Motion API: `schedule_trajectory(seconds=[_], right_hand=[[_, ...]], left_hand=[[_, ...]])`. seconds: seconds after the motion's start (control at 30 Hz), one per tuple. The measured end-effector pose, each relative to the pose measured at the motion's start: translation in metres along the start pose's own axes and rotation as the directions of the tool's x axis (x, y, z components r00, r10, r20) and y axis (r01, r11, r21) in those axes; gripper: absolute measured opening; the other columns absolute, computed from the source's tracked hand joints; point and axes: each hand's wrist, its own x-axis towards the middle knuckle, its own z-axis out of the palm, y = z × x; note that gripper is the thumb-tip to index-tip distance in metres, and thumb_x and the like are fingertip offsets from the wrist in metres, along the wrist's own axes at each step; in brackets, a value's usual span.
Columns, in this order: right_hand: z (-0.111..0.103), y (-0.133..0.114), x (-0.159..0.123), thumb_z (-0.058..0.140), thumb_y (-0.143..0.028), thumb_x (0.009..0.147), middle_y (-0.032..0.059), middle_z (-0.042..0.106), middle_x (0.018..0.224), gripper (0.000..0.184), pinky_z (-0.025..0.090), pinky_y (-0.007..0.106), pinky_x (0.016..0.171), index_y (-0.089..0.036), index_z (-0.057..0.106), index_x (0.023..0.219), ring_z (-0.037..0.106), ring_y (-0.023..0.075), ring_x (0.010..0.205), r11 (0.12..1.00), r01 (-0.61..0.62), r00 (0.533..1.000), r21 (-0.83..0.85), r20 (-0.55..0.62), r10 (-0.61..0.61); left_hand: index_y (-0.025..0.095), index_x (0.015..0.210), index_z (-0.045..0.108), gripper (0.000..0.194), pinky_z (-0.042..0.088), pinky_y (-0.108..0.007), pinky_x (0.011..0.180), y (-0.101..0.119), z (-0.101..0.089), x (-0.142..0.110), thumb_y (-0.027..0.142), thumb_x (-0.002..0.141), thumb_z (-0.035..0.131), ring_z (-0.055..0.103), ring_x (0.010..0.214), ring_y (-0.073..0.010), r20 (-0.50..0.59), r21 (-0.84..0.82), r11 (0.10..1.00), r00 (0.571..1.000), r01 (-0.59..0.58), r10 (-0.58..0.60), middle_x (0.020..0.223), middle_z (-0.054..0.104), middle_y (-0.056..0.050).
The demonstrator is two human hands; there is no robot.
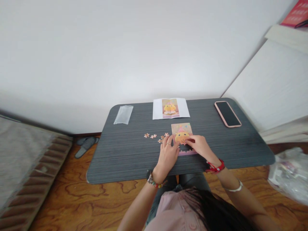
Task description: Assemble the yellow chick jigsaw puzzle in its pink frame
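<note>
A small jigsaw puzzle (182, 131) with a yellow cartoon figure lies near the middle of the dark grey table (125, 154). My left hand (167, 154) rests flat at its left edge, fingers spread, beside several loose pinkish pieces (154, 136). My right hand (201, 146) lies over the puzzle's lower right part, its fingertips pinched together on the picture; what they hold is too small to name. A printed reference picture (170, 108) of the same figure lies behind the puzzle.
A clear plastic bag (123, 114) lies at the table's back left, a phone (227, 113) in a pink case at the back right. Grey slippers (85, 144) sit on the wooden floor to the left. A crumpled plastic bag (288, 175) lies on the right.
</note>
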Motion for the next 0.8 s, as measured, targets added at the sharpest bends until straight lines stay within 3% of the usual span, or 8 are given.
schedule_trajectory(seconds=[0.23,0.47,0.63,0.8], right_hand=[[0.006,0.005,0.002,0.06,-0.014,0.077,0.0061,0.07,0.09,0.011,0.045,0.025,0.071,-0.018,0.07,0.078,0.064,0.0183,0.082,0.995,0.103,0.994,0.007,-0.026,-0.102],[0.011,0.008,0.0,0.057,-0.016,0.079,0.0066,0.069,0.086,0.01,0.046,0.028,0.073,-0.018,0.067,0.077,0.062,0.0183,0.08,0.992,0.129,0.989,-0.008,-0.066,-0.13],[0.014,0.01,-0.002,0.055,-0.017,0.081,0.0061,0.067,0.085,0.013,0.047,0.029,0.075,-0.019,0.068,0.079,0.061,0.0184,0.081,0.984,0.165,0.982,-0.063,-0.079,-0.17],[0.016,0.009,-0.011,0.049,-0.019,0.086,0.0078,0.065,0.099,0.02,0.049,0.029,0.076,-0.02,0.068,0.09,0.061,0.0187,0.089,0.96,0.223,0.97,-0.172,-0.062,-0.236]], left_hand=[[0.024,0.109,0.058,0.03,0.042,-0.048,0.095,0.002,0.0,-0.002,0.015,0.08,0.053,0.034,0.123,-0.029,0.03,0.02,1.0,0.999,0.015,-0.016,0.131,0.041,-0.009],[0.026,0.115,0.055,0.036,0.042,-0.047,0.095,0.004,0.0,-0.001,0.016,0.08,0.054,0.033,0.123,-0.0295,0.054,0.028,1.0,0.998,-0.012,0.01,0.133,0.039,-0.01],[0.028,0.115,0.055,0.036,0.041,-0.047,0.095,0.006,0.001,0.001,0.019,0.081,0.054,0.032,0.123,-0.0308,0.091,0.066,0.998,0.996,-0.022,0.016,0.135,0.037,-0.01],[0.029,0.115,0.055,0.032,0.042,-0.047,0.093,0.006,0.002,0.0,0.022,0.084,0.049,0.032,0.123,-0.0311,0.082,0.109,0.993,0.996,-0.037,0.028,0.135,0.038,-0.009]])
